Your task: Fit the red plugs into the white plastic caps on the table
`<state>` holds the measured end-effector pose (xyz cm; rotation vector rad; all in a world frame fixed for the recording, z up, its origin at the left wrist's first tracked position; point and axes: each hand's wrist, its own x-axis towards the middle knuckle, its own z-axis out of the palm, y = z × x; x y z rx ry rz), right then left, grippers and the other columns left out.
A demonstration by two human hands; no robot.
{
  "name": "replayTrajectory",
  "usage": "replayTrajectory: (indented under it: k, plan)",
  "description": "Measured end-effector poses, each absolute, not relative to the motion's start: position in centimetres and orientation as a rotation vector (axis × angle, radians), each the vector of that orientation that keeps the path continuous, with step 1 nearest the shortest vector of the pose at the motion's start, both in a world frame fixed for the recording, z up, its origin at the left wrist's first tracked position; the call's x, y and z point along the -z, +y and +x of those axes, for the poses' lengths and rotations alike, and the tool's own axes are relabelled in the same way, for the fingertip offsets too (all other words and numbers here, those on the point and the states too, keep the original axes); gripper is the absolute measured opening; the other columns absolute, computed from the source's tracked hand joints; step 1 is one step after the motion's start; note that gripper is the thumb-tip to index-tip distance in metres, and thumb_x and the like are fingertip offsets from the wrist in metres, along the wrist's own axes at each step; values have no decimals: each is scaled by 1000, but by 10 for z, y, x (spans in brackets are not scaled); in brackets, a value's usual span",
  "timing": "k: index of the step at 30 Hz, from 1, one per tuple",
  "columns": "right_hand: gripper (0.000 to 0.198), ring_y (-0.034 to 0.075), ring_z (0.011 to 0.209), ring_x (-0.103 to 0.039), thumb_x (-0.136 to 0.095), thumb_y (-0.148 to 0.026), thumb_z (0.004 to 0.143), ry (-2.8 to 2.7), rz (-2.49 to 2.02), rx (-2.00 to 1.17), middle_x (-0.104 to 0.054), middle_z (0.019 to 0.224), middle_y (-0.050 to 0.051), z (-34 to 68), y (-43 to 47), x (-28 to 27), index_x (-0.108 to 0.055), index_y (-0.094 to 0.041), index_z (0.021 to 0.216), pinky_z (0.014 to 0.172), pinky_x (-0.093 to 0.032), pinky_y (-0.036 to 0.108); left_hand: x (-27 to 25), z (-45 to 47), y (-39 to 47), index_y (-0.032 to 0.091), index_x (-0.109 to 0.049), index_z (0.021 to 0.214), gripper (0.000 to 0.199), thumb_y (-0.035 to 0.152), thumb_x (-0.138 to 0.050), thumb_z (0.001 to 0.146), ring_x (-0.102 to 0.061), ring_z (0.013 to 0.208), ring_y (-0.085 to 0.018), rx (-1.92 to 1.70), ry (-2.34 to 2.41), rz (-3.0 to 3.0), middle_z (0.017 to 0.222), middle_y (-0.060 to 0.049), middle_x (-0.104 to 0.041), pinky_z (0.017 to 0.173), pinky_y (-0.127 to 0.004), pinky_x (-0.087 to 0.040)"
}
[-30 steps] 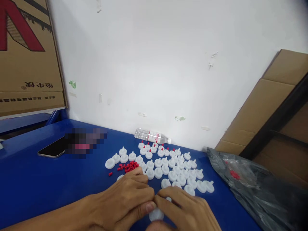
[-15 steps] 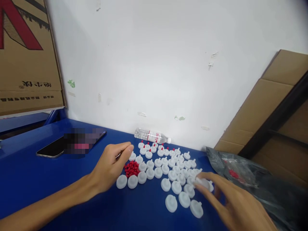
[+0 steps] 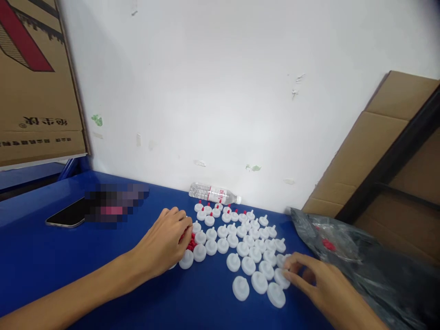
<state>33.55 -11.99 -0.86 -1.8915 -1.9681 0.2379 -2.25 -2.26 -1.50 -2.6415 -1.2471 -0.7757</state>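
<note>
My left hand [image 3: 168, 238] is closed, its fingers curled down over a pile of small red caps [image 3: 191, 245]. Its fingertips are partly hidden, and I cannot make out what they hold. My right hand [image 3: 316, 279] has thumb and forefinger pinched at the edge of a white round lid with a nozzle [image 3: 281, 277], at the right end of the group. Many similar white lids [image 3: 248, 265] lie nozzle up between my hands. Several lids at the back [image 3: 209, 220] carry red caps on their nozzles.
A clear plastic bottle [image 3: 215, 193] lies against the wall behind the lids. On the left of the blue table [image 3: 137, 302] is a phone [image 3: 67, 214] beside a blurred-out patch. A dark plastic bag [image 3: 371, 279] and cardboard [image 3: 364, 146] are at the right; a carton [image 3: 41, 101] stands left.
My left hand has moved down onto the red caps, its fingers now curled over them. My right hand has lowered slightly with the white lid, which now rests among the others.
</note>
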Motion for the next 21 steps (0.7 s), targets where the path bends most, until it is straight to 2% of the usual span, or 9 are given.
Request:
replayTrajectory:
  k: [3, 7, 10, 12, 15, 17, 21]
  plan:
    - [22, 19, 67, -70, -61, -50, 89, -1966, -1852, -232, -75, 81, -3, 333, -120, 6, -72, -31, 87, 60, -55, 27, 12, -22, -23, 17, -59, 84, 27, 16, -37, 99, -50, 76, -22, 782, -1240, -2666, 80, -5, -59, 73, -37, -32]
    - [32, 22, 87, -73, -57, -57, 93, -1921, -1666, 95, -76, 98, 1, 327, -122, -1, -72, -30, 97, 77, -59, 29, 9, -25, -21, 16, -60, 89, 25, 14, -38, 99, -53, 75, -21, 757, -1230, -2704, 83, -5, -63, 77, -37, -34]
    - [33, 24, 101, -71, -52, -55, 97, -1981, -1537, 278, -74, 109, 4, 310, -118, -12, -72, -29, 103, 87, -59, 34, 6, -28, -17, 16, -60, 85, 26, 13, -39, 99, -54, 73, -21, 680, -1215, -2731, 80, -5, -64, 75, -37, -34]
    - [33, 27, 117, -64, -52, -54, 98, -2095, -1495, 319, -70, 122, 5, 297, -109, -21, -71, -29, 110, 97, -55, 41, 3, -29, -15, 16, -59, 84, 25, 12, -39, 99, -54, 73, -21, 646, -1159, -2755, 78, -4, -64, 75, -37, -35]
    - [40, 31, 141, -44, -51, -57, 98, -2286, -1508, 257, -57, 144, 4, 282, -81, -37, -67, -33, 124, 110, -45, 53, -3, -28, -13, 16, -59, 93, 20, 10, -40, 97, -54, 76, -22, 671, -1056, -2770, 82, -5, -65, 76, -37, -36]
    - [45, 33, 144, -39, -46, -60, 99, -2334, -1540, 193, -57, 145, 6, 279, -56, -43, -65, -31, 128, 113, -39, 58, -5, -27, -14, 17, -59, 101, 19, 10, -42, 97, -54, 80, -22, 738, -1021, -2760, 89, -6, -66, 78, -37, -36]
    - [50, 32, 133, -52, -34, -55, 104, -2324, -1541, 150, -71, 122, 8, 280, -14, -35, -70, -25, 122, 109, -43, 52, -4, -31, -16, 18, -59, 106, 17, 12, -45, 98, -53, 86, -21, 887, -948, -2769, 96, -5, -66, 80, -36, -37]
